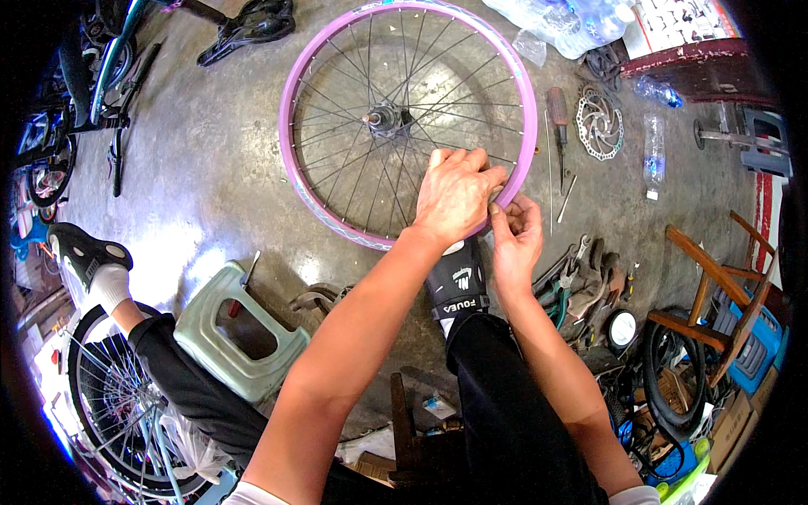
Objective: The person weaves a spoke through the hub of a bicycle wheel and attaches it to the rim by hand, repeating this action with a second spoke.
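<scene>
A bicycle wheel with a purple rim [289, 126] and dark spokes is in front of me over the concrete floor. Its hub [387, 119] faces up with a bare axle end. My left hand [459, 194] is closed at the rim's near right part, its fingers curled over the inner edge by the spokes. Beside it, my right hand [517, 231] pinches the outer side of the same stretch of rim between thumb and fingers. Anything small between the fingertips is hidden. Just below the rim is my black shoe [459, 278].
Right of the wheel lie a screwdriver [557, 114], a brake disc [599, 123] and a plastic bottle [654, 156]. Pliers [566, 286] and gloves [596, 282] lie near my right forearm. A pale green stool [244, 332] stands left; a wooden stool [707, 269] lies right.
</scene>
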{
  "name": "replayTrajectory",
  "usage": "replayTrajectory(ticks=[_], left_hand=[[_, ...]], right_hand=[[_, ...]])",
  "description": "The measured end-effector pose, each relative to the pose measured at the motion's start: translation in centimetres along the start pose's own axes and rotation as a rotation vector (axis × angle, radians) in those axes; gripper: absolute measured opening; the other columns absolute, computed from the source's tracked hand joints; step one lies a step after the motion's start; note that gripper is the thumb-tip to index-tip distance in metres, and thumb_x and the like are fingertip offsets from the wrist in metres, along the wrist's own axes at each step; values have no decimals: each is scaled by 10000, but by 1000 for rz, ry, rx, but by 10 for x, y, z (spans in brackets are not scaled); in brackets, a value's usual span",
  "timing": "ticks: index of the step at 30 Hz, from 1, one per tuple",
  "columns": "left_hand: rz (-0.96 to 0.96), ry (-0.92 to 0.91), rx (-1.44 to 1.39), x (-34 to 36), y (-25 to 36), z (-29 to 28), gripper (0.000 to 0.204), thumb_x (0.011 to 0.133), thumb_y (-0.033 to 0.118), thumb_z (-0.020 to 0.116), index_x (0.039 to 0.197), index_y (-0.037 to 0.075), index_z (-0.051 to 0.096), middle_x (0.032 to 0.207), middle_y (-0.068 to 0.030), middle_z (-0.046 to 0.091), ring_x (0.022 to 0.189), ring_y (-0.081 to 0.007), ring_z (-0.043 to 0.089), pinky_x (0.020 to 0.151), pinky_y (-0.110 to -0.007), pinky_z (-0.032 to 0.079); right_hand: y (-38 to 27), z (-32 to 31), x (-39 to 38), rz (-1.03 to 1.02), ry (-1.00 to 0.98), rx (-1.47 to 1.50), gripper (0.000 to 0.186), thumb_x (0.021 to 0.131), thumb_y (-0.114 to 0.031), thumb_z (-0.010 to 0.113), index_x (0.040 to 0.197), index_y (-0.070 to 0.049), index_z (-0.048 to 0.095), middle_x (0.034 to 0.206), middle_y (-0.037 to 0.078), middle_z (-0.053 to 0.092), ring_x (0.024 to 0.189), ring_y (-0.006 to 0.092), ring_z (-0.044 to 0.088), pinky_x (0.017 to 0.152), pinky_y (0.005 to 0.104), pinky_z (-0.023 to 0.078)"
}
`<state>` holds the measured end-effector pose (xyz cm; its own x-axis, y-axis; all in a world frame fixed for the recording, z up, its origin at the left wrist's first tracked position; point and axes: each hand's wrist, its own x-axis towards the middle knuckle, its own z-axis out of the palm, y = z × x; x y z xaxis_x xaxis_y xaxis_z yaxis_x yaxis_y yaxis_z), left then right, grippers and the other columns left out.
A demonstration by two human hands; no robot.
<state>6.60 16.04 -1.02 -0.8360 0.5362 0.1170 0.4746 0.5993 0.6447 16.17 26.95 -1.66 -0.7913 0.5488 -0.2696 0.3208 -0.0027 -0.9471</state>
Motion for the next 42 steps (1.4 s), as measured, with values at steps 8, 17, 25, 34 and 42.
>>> replayTrajectory(ticks=[8, 17, 25, 34, 42], left_hand=[[-2, 30, 13, 0, 1, 0, 128, 804, 202, 701, 917, 161, 747, 887, -67, 633, 927, -268, 634, 918, -420, 406], [10, 31, -6, -1, -1, -2, 117, 810, 168, 698, 911, 125, 736, 901, -89, 640, 938, -288, 639, 921, -426, 407], [-27, 3, -70, 3, -1, -5, 106, 811, 126, 685, 913, 105, 700, 925, -100, 656, 962, -292, 653, 914, -426, 415], [-51, 1, -59, 3, 5, -6, 150, 813, 144, 707, 960, 111, 720, 931, -97, 658, 958, -298, 650, 953, -435, 415], [-2, 252, -20, -3, 12, -1, 145, 834, 121, 694, 975, 93, 710, 989, -89, 638, 985, -303, 630, 989, -460, 429]], right_hand=[[2, 1, 0, 6, 1, 40, 283, 951, -39, 708, 1214, -15, 606, 962, 31, 685, 821, 81, 614, 736, 250, 516], [5, 1, 0, -6, 9, 20, 266, 934, -31, 725, 1179, -9, 626, 902, 16, 675, 782, 77, 605, 722, 245, 510], [5, -6, 2, 70, 4, 80, 217, 927, -19, 730, 1129, 9, 656, 908, 19, 684, 776, 70, 601, 718, 228, 494], [1, -5, 3, 74, -29, 151, 206, 943, 4, 705, 1137, 6, 638, 913, 18, 680, 771, 68, 583, 714, 227, 479], [1, 1, 2, 62, 5, 163, 239, 949, 10, 693, 1170, -6, 605, 915, 2, 643, 788, 62, 562, 716, 226, 475]])
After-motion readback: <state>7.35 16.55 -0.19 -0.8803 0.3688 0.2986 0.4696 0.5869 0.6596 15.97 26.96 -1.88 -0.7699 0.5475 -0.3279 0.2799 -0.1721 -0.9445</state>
